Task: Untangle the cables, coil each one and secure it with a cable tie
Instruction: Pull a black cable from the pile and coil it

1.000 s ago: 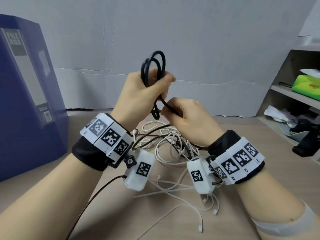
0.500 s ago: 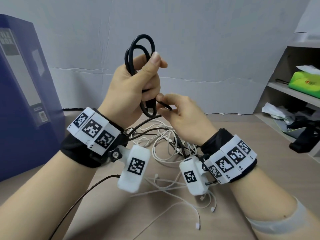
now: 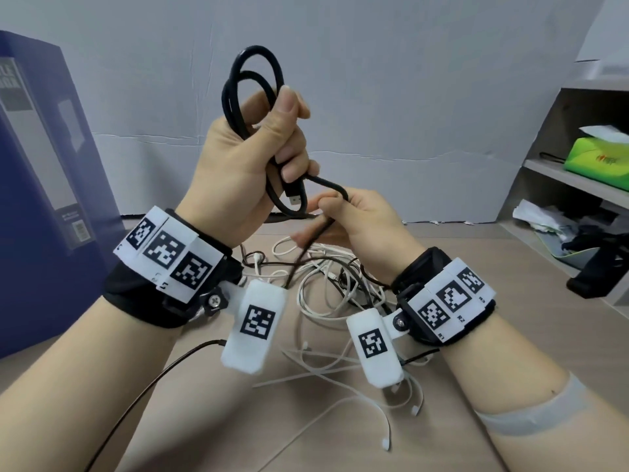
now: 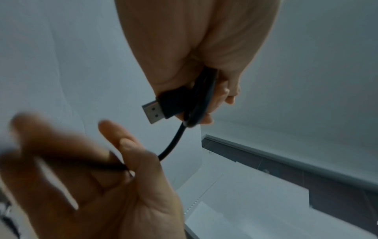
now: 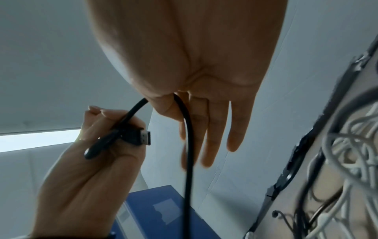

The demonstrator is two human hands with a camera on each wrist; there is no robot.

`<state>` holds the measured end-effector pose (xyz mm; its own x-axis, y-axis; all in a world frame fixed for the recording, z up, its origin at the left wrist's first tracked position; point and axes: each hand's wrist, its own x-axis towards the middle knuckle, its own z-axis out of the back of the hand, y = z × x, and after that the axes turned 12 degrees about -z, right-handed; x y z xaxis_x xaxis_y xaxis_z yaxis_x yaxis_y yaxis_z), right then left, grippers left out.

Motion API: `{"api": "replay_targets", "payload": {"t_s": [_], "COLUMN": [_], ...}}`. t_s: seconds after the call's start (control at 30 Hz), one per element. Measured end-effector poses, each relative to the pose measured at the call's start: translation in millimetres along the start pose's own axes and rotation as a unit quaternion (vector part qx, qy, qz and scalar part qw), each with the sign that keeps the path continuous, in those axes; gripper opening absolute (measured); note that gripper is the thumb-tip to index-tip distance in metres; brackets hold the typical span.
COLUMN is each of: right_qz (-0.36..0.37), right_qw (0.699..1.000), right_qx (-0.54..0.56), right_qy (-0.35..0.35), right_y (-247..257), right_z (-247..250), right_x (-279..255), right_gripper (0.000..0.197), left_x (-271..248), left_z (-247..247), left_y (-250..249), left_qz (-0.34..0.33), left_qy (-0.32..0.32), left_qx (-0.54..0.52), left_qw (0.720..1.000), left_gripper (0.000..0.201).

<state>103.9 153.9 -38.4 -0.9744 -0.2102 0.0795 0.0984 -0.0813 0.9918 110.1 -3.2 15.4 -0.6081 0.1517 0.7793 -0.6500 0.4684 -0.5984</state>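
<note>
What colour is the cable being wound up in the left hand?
Black: the round rubbery cable looped in the left hand, clearest in the head view.

Blue file box [image 3: 37,185] standing at left, green tissue box [image 3: 599,161] on shelf [image 3: 561,177] at right

A pale grey wall [image 3: 408,80] faces me, with a creased sheet of white paper [image 3: 391,185] along its foot. My desk [image 3: 510,267] is light wood. A blue file box [image 3: 44,199] stands at the far left, and an open shelf [image 3: 561,178] at the right holds a green tissue pack [image 3: 599,158].
</note>
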Motion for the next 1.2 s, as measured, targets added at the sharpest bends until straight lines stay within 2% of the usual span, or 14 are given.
{"api": "replay_targets", "payload": {"t_s": [0.1, 0.2, 0.3, 0.4, 0.5, 0.57, 0.67, 0.77, 0.87, 1.0, 1.1, 1.2], "right_qz": [-0.013, -0.035, -0.045, -0.062, -0.062, -0.053, 0.009, 0.089, 0.117, 0.140, 0.148, 0.141], "right_qw": [0.999, 0.999, 0.998, 0.993, 0.986, 0.986, 0.977, 0.962, 0.965, 0.967, 0.970, 0.975], "right_qx": [0.033, 0.037, -0.010, -0.072, -0.131, -0.147, -0.210, -0.238, -0.210, -0.193, -0.166, -0.134], "right_qy": [-0.017, 0.000, 0.032, 0.077, 0.086, 0.065, -0.029, -0.097, -0.107, -0.093, -0.101, -0.106], "right_y": [-2, -2, -1, -3, -3, -1, 4, 9, 14, 18, 20, 24], "right_z": [2, 1, 1, 4, 6, 8, 9, 10, 11, 10, 11, 11], "right_x": [2, 1, -4, -7, -8, -7, -4, -4, -6, -10, -10, -12], "right_gripper": [0.024, 0.016, 0.006, 0.015, 0.015, 0.017, 0.021, 0.019, 0.015, 0.005, 0.008, 0.010], "left_x": [3, 7, 10, 13, 15, 16, 15, 10, 3, -2, -6, -12], "left_z": [5, 19, 32, 41, 53, 57, 59, 50, 36, 30, 26, 16], "left_y": [-1, -1, 1, -1, -4, -2, 7, 17, 20, 19, 19, 22], "left_qz": [-0.024, -0.038, -0.055, -0.091, -0.112, -0.108, -0.072, -0.010, 0.036, 0.072, 0.120, 0.154], "left_qy": [-0.024, -0.069, -0.109, -0.141, -0.168, -0.183, -0.178, -0.109, -0.003, 0.131, 0.204, 0.253], "left_qx": [0.044, 0.063, 0.098, 0.147, 0.189, 0.203, 0.245, 0.316, 0.362, 0.351, 0.314, 0.293], "left_qw": [0.998, 0.995, 0.988, 0.975, 0.961, 0.956, 0.950, 0.943, 0.931, 0.924, 0.919, 0.909], "left_gripper": [0.023, 0.022, 0.022, 0.021, 0.021, 0.021, 0.020, 0.015, 0.018, 0.030, 0.040, 0.026]}}
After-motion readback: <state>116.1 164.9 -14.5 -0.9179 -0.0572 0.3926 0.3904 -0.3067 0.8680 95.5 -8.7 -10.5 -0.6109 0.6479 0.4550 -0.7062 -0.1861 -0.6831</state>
